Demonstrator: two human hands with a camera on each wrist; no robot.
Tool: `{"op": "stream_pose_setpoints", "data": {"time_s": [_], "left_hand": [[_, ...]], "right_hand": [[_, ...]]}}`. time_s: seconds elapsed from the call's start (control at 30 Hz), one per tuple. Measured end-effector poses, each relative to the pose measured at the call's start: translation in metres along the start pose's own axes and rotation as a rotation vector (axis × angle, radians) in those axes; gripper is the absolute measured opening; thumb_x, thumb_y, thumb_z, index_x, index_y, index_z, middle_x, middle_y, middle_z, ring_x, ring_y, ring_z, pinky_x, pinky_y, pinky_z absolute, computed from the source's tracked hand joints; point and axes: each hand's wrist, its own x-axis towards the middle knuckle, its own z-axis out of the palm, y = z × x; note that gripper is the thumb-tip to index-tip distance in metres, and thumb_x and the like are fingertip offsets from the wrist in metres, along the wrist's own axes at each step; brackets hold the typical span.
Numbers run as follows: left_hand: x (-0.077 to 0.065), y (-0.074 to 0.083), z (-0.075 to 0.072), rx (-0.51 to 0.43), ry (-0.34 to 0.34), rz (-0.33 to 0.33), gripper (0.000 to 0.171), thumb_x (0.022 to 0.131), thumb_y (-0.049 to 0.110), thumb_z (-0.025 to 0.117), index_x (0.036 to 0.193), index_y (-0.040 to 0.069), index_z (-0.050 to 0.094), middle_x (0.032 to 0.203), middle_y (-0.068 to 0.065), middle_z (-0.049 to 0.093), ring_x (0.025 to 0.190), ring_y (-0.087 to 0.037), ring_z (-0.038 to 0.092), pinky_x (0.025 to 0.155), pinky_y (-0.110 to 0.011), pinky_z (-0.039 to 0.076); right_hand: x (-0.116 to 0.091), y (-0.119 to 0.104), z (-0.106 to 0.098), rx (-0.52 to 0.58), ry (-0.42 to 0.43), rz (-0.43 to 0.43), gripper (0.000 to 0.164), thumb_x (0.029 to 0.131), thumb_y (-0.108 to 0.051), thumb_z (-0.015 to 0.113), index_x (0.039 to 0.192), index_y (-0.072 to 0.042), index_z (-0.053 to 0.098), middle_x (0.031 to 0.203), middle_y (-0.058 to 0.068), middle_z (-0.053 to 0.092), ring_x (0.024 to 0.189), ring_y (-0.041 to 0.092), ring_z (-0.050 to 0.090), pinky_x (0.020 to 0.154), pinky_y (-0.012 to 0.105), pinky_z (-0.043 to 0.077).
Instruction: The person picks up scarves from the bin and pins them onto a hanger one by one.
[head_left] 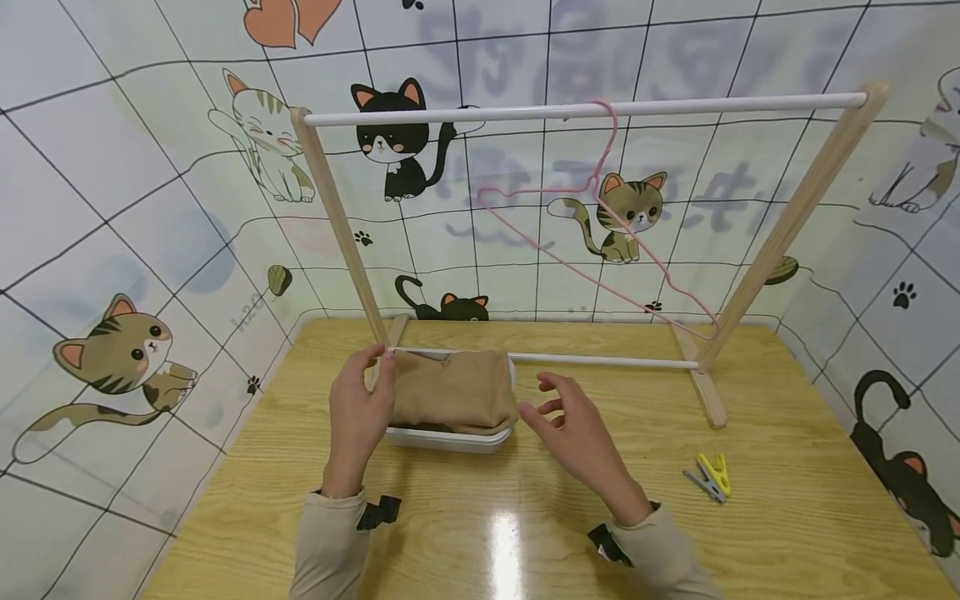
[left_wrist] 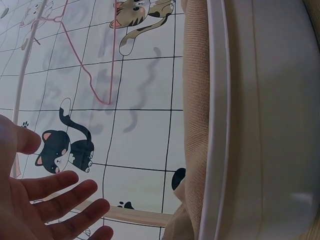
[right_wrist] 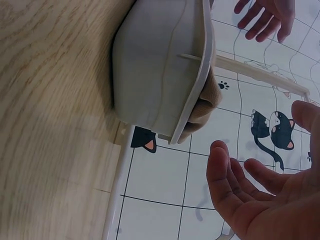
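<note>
A folded tan cloth [head_left: 450, 390] fills a white plastic bin [head_left: 450, 442] on the wooden table. Over the bin's left side hovers my left hand [head_left: 362, 408], its fingers loosely extended. The left wrist view shows this hand [left_wrist: 60, 200] with spread fingers and nothing in them, apart from the cloth [left_wrist: 196, 90]. Just off the bin's right end is my right hand [head_left: 577, 429]. In the right wrist view its fingers [right_wrist: 220, 175] are loosely bent and hold nothing, with a gap to the bin [right_wrist: 155, 65].
Behind the bin stands a rack with wooden legs [head_left: 795, 217] and a white top rail [head_left: 487, 112]. A pink hanger [head_left: 540, 191] hangs from that rail. On the table at right lie a yellow clothespin [head_left: 716, 475] and a grey clothespin [head_left: 705, 485]. Cat-patterned walls surround the table.
</note>
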Motion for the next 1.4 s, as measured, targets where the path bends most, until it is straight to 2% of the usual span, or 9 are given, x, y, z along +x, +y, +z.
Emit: {"op": "stream_pose_setpoints", "data": {"time_s": [0.1, 0.33, 0.67, 0.83, 0.93, 1.23, 1.4], "left_hand": [[0.000, -0.002, 0.001, -0.005, -0.002, -0.004, 0.039, 0.105, 0.032, 0.058, 0.127, 0.002, 0.067, 0.127, -0.017, 0.067, 0.119, -0.034, 0.060, 0.095, -0.056, 0.049], [0.001, -0.006, 0.003, -0.004, -0.008, -0.025, 0.037, 0.104, 0.030, 0.059, 0.127, 0.002, 0.068, 0.127, -0.017, 0.067, 0.119, -0.034, 0.061, 0.093, -0.056, 0.050], [0.003, -0.010, 0.006, 0.000, -0.010, -0.030, 0.036, 0.103, 0.030, 0.060, 0.125, 0.003, 0.068, 0.126, -0.017, 0.068, 0.117, -0.035, 0.061, 0.096, -0.057, 0.049], [0.003, -0.012, 0.007, -0.002, -0.019, -0.027, 0.035, 0.102, 0.026, 0.062, 0.125, 0.000, 0.067, 0.126, -0.019, 0.068, 0.116, -0.038, 0.061, 0.095, -0.056, 0.048], [0.003, -0.014, 0.009, 0.001, -0.024, -0.025, 0.035, 0.102, 0.024, 0.063, 0.126, -0.001, 0.067, 0.126, -0.019, 0.068, 0.116, -0.039, 0.062, 0.096, -0.056, 0.048], [0.003, -0.018, 0.013, 0.027, -0.052, -0.047, 0.039, 0.102, 0.028, 0.063, 0.129, -0.001, 0.066, 0.129, -0.021, 0.066, 0.119, -0.040, 0.060, 0.094, -0.058, 0.049], [0.002, -0.023, 0.018, 0.053, -0.071, -0.029, 0.043, 0.101, 0.028, 0.065, 0.130, -0.004, 0.065, 0.131, -0.023, 0.065, 0.124, -0.042, 0.059, 0.101, -0.058, 0.047]], "right_hand": [[0.000, 0.001, 0.002, -0.001, -0.006, 0.008, 0.069, 0.095, -0.058, 0.064, 0.147, -0.014, 0.049, 0.134, 0.004, 0.056, 0.110, 0.019, 0.064, 0.087, 0.036, 0.054], [0.001, 0.004, 0.009, 0.009, -0.013, 0.030, 0.063, 0.097, -0.047, 0.068, 0.148, -0.014, 0.049, 0.136, 0.003, 0.057, 0.112, 0.021, 0.065, 0.087, 0.037, 0.055], [0.001, 0.011, 0.024, 0.017, -0.046, 0.071, 0.068, 0.097, -0.052, 0.066, 0.150, -0.016, 0.047, 0.138, 0.005, 0.057, 0.110, 0.022, 0.066, 0.084, 0.037, 0.057], [0.002, 0.014, 0.030, 0.027, -0.057, 0.074, 0.066, 0.098, -0.051, 0.066, 0.151, -0.016, 0.046, 0.137, 0.008, 0.059, 0.108, 0.020, 0.066, 0.082, 0.039, 0.057], [0.003, 0.015, 0.033, 0.034, -0.063, 0.076, 0.065, 0.098, -0.049, 0.066, 0.151, -0.016, 0.046, 0.134, 0.006, 0.060, 0.106, 0.019, 0.067, 0.081, 0.038, 0.057], [0.002, 0.017, 0.041, 0.038, -0.074, 0.057, 0.070, 0.097, -0.048, 0.067, 0.153, -0.012, 0.044, 0.130, 0.006, 0.062, 0.101, 0.018, 0.068, 0.079, 0.036, 0.057], [0.001, 0.017, 0.044, 0.040, -0.083, 0.048, 0.069, 0.098, -0.047, 0.067, 0.152, -0.013, 0.045, 0.130, 0.008, 0.063, 0.098, 0.016, 0.068, 0.078, 0.034, 0.056]]}}
